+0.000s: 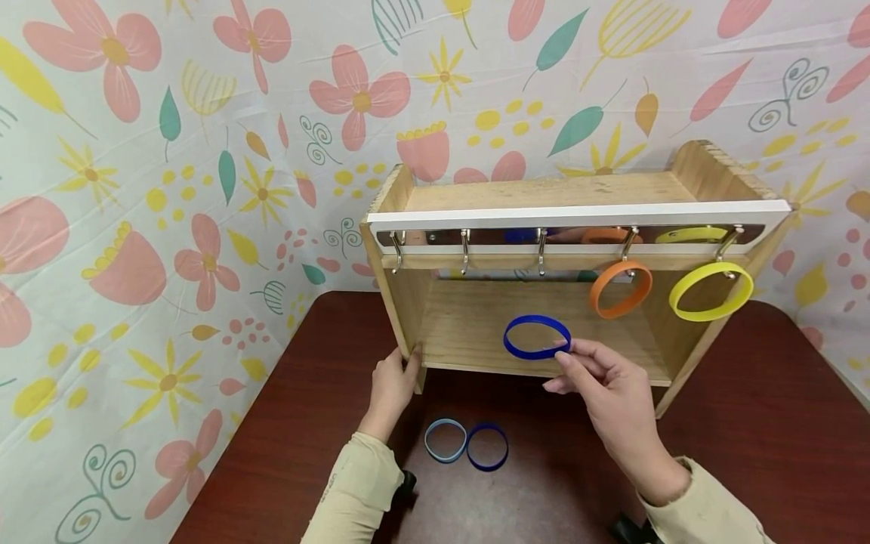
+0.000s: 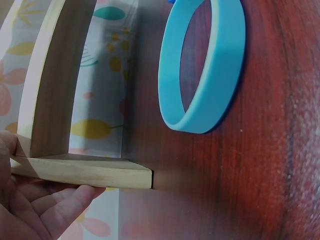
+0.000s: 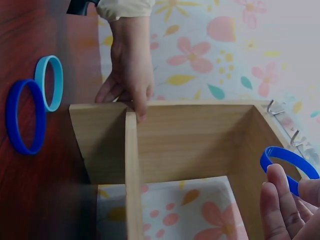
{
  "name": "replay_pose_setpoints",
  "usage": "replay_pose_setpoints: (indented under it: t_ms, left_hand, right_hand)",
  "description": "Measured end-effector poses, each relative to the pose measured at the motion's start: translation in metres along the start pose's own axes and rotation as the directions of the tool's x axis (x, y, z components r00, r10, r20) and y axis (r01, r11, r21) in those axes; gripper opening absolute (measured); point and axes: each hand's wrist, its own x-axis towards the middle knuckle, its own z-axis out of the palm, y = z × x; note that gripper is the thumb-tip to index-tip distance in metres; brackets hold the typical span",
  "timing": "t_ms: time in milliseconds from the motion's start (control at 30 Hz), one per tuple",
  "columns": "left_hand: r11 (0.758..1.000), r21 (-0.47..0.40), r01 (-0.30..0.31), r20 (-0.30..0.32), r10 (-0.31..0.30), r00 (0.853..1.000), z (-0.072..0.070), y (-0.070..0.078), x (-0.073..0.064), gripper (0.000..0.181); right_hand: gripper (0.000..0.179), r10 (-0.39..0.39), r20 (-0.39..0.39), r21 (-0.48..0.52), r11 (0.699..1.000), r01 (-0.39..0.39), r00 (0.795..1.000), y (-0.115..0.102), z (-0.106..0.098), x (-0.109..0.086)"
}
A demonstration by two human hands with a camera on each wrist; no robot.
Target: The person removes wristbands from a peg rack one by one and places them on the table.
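My right hand [image 1: 615, 400] pinches a blue wristband [image 1: 523, 353] between thumb and fingers, holding it up before the wooden shelf [image 1: 544, 195], below the row of hooks. In the right wrist view the same wristband [image 3: 280, 151] tilts above the fingertips. With my left hand [image 1: 390, 389] I grip the shelf's left side panel near its bottom; the left wrist view shows the fingers beneath the wooden edge [image 2: 100, 172]. On the table in front lie a light blue wristband [image 1: 445, 459] and a dark blue wristband [image 1: 487, 468], side by side and about touching.
A white-framed metal rail [image 1: 445, 238] with several hooks runs along the shelf's front. An orange wristband [image 1: 596, 293] and a yellow wristband [image 1: 711, 315] hang from the two rightmost hooks. The shelf stands on a dark red table [image 1: 285, 423] before a flower-patterned cloth [image 1: 204, 151].
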Motion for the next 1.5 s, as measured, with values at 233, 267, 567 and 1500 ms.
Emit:
replay_pose_setpoints:
  t_ms: [233, 267, 567, 1500]
  left_hand:
    - [1.000, -0.011, -0.006, 0.000, 0.006, 1.000, 0.001, -0.002, 0.001, 0.035]
    - [1.000, -0.011, -0.007, -0.002, 0.007, 1.000, 0.001, -0.002, 0.001, 0.035]
    - [1.000, -0.016, -0.009, 0.004, 0.009, 1.000, 0.000, 0.001, 0.001, 0.035]
    - [1.000, -0.011, 0.004, 0.005, -0.004, 1.000, 0.000, 0.000, 0.000, 0.035]
  right_hand:
    - [0.022, 0.040, 0.013, -0.042, 0.998, -0.039, 0.999, 0.005, -0.003, -0.004]
    - [0.024, 0.044, 0.014, -0.051, 0.998, -0.043, 0.999, 0.006, -0.004, -0.004]
    - [0.026, 0.075, 0.034, -0.113, 0.991, -0.071, 0.997, 0.019, -0.013, -0.011]
    - [0.029, 0.329, 0.119, -0.224, 0.928, -0.298, 0.937, 0.072, -0.025, -0.045]
